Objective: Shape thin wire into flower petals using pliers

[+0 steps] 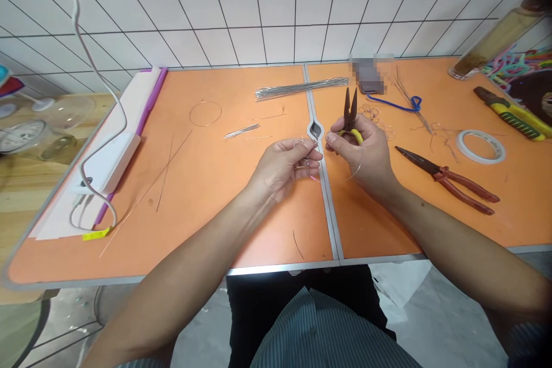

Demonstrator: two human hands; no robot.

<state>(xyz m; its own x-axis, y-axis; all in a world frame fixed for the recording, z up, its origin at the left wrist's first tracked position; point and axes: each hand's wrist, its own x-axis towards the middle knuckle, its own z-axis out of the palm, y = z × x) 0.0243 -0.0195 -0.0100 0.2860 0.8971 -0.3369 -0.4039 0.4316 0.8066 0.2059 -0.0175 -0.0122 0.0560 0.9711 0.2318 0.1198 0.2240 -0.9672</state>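
My left hand point(280, 168) is closed, pinching a thin bent wire point(307, 165) between thumb and fingers above the table's middle seam. Close on its right, my right hand point(371, 152) wraps round needle-nose pliers point(350, 112) with yellow handles, their dark jaws pointing away from me and slightly apart. The jaws are not touching the wire in my left hand. A thin curved wire point(359, 168) also shows against my right hand; where its ends go is hidden by my fingers.
Red-handled pliers point(448, 178), a white tape roll point(480, 146) and a yellow-black cutter point(511, 115) lie at the right. A wire bundle point(297, 89) lies at the back. Leftward are a wire ring point(206, 114), a white power strip point(112, 167) and its cable. A tiled wall stands behind.
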